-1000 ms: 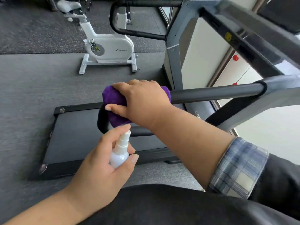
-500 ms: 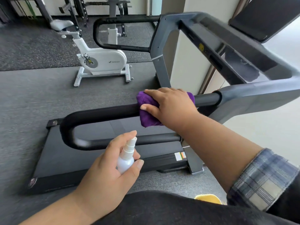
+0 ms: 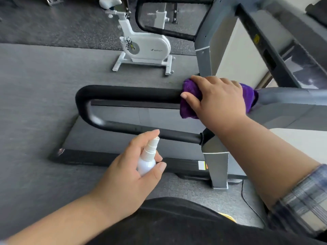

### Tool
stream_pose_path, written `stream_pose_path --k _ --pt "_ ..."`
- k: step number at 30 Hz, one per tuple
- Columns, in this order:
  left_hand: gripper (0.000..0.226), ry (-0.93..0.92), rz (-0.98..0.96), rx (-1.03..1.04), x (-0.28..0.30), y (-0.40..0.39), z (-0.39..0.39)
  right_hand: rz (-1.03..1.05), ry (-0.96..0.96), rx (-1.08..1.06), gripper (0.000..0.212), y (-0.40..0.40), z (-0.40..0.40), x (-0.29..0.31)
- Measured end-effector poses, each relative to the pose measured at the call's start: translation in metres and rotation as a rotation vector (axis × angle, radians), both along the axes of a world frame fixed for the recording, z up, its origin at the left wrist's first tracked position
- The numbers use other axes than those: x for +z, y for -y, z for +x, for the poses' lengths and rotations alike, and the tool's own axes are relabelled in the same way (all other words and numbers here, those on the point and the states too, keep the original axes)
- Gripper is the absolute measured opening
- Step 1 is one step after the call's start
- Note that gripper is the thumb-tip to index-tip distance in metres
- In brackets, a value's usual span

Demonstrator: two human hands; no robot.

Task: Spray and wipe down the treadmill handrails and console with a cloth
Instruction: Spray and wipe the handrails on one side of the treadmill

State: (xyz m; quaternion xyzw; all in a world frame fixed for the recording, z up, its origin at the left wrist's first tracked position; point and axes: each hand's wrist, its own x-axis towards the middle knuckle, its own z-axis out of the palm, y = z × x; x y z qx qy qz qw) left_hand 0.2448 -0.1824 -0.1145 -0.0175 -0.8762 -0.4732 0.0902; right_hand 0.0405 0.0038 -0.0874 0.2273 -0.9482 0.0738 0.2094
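A black padded handrail loops out from the grey treadmill frame in front of me. My right hand presses a purple cloth around the rail's upper bar, at its inner end where the black padding meets the grey frame. My left hand holds a small white spray bottle upright below the rail's lower bar, forefinger on top of the nozzle. The console slants away at the upper right. The far handrail shows at the top.
The treadmill belt lies under the rail on a grey gym floor. A white exercise bike stands beyond it. A grey upright post rises from the deck just right of the bottle.
My right hand has slid the purple cloth along the upper bar from the looped outer end to the frame end. My left hand keeps the bottle in the same pose.
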Motion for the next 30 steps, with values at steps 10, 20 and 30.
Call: stream_pose_path --k 10,20,30 --pt "0.059 -0.024 0.009 0.120 0.000 0.060 0.024 0.098 -0.068 0.125 0.067 0.135 0.011 -0.006" --pt "0.057 -0.041 0.062 0.155 -0.007 0.166 0.035 0.236 -0.079 0.177 0.057 0.268 0.027 -0.008" --pt "0.059 -0.043 0.088 0.085 -0.027 0.235 0.035 0.574 -0.154 0.186 0.042 0.324 0.041 -0.014"
